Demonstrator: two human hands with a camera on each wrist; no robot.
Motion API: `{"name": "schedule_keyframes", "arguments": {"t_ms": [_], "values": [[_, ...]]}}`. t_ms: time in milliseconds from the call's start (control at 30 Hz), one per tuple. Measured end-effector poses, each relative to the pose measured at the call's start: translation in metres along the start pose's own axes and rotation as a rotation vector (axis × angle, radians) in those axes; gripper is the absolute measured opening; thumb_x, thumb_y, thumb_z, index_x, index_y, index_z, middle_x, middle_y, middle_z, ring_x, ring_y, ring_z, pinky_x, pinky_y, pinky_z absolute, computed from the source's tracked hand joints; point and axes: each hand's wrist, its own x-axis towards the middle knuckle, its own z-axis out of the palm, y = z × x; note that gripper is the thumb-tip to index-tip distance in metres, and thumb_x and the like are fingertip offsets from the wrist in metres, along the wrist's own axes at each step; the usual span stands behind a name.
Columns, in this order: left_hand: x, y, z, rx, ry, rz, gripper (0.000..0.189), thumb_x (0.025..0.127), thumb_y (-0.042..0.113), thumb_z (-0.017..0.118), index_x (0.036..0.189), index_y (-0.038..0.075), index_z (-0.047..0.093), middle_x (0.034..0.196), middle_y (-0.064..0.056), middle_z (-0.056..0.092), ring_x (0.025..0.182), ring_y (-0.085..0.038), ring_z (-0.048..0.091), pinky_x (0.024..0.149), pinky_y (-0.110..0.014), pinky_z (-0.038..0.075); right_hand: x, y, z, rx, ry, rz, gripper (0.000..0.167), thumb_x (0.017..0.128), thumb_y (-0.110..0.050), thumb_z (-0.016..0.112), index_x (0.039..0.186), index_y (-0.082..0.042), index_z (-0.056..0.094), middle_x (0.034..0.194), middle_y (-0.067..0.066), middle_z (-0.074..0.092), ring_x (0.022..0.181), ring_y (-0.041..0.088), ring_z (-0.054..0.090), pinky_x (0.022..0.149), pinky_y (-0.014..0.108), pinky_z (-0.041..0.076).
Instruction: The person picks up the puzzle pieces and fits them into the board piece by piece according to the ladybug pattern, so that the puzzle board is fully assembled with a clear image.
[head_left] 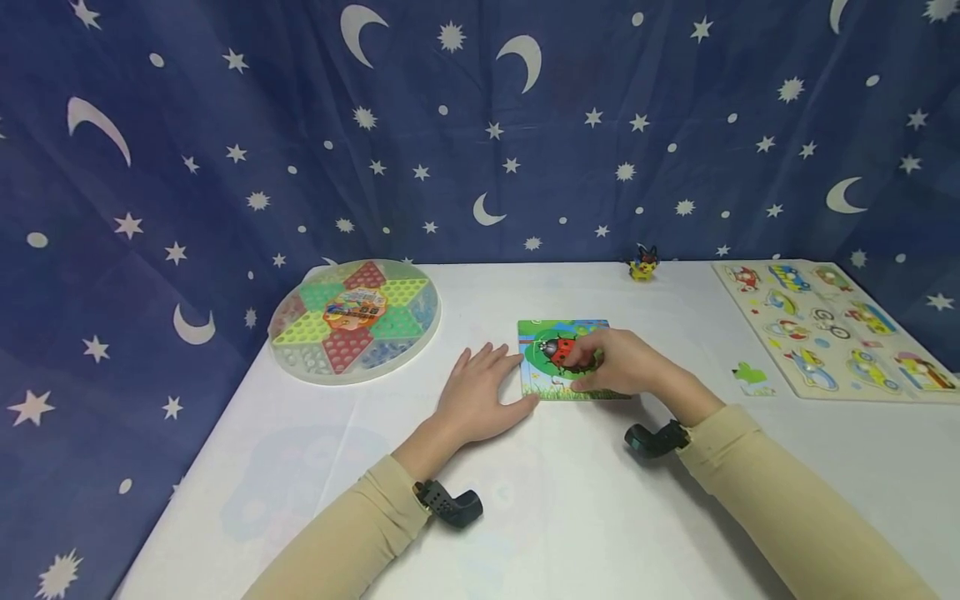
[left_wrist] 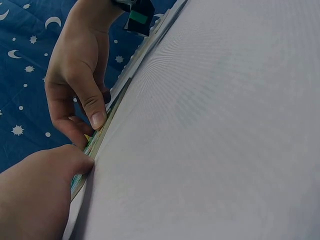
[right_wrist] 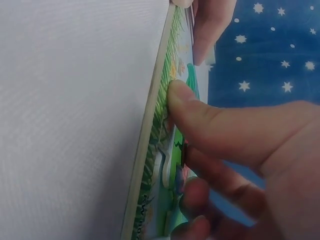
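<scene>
A small square ladybug jigsaw puzzle (head_left: 536,385) with a grassy lower border lies flat on the white table. My left hand (head_left: 480,398) rests at its left side, fingers spread and thumb at the near left corner. Over the right half of the puzzle is my right hand (head_left: 622,362), its fingers bent and thumb lowered to the grass. In the right wrist view the thumb (right_wrist: 182,92) and fingers (right_wrist: 195,195) are about a slightly raised puzzle piece (right_wrist: 176,150), partly hidden by them. A loose green puzzle piece (head_left: 750,375) lies to the right.
A round Chinese checkers board (head_left: 408,354) lies at the back left. A wooden vehicle puzzle board (head_left: 813,329) is at the right, with a small yellow figurine (head_left: 642,263) near the back edge. A blue star-patterned curtain (head_left: 480,125) hangs behind the table.
</scene>
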Motion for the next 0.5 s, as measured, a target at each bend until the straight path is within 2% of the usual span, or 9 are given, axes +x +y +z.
{"name": "schedule_keyframes", "arguments": {"t_ms": [167, 300, 433, 500], "values": [[-0.001, 0.0, 0.001, -0.012, 0.011, 0.005, 0.07, 0.094, 0.06, 0.058, 0.15, 0.017, 0.054, 0.157, -0.009, 0.046, 0.15, -0.031, 0.032, 0.124, -0.051, 0.014, -0.001, -0.003, 0.003, 0.01, 0.017, -0.004, 0.025, 0.081, -0.018, 0.09, 0.102, -0.015, 0.078, 0.094, -0.003, 0.069, 0.09, 0.018, 0.061, 0.083, 0.041, 0.054], [-0.001, 0.0, 0.001, -0.009, 0.008, 0.006, 0.071, 0.094, 0.06, 0.058, 0.15, 0.017, 0.053, 0.157, -0.009, 0.046, 0.151, -0.03, 0.031, 0.124, -0.051, 0.014, -0.003, -0.007, 0.006, -0.036, 0.033, 0.028, 0.028, 0.081, -0.02, 0.09, 0.107, -0.016, 0.08, 0.098, -0.003, 0.072, 0.095, 0.02, 0.064, 0.088, 0.045, 0.054], [-0.001, 0.0, 0.001, -0.006, 0.013, 0.004, 0.07, 0.094, 0.06, 0.058, 0.15, 0.018, 0.054, 0.157, -0.009, 0.046, 0.15, -0.03, 0.031, 0.124, -0.051, 0.014, -0.01, -0.014, 0.008, -0.159, 0.042, 0.043, 0.033, 0.085, -0.025, 0.087, 0.116, -0.017, 0.081, 0.115, 0.007, 0.073, 0.111, 0.03, 0.065, 0.096, 0.054, 0.052], [-0.001, 0.0, 0.001, -0.003, 0.014, 0.003, 0.07, 0.094, 0.06, 0.057, 0.15, 0.018, 0.054, 0.157, -0.009, 0.046, 0.15, -0.03, 0.031, 0.124, -0.051, 0.014, -0.016, -0.019, 0.01, -0.249, 0.045, 0.023, 0.033, 0.087, -0.028, 0.084, 0.119, -0.018, 0.08, 0.121, 0.011, 0.071, 0.112, 0.033, 0.065, 0.093, 0.055, 0.054]]}}
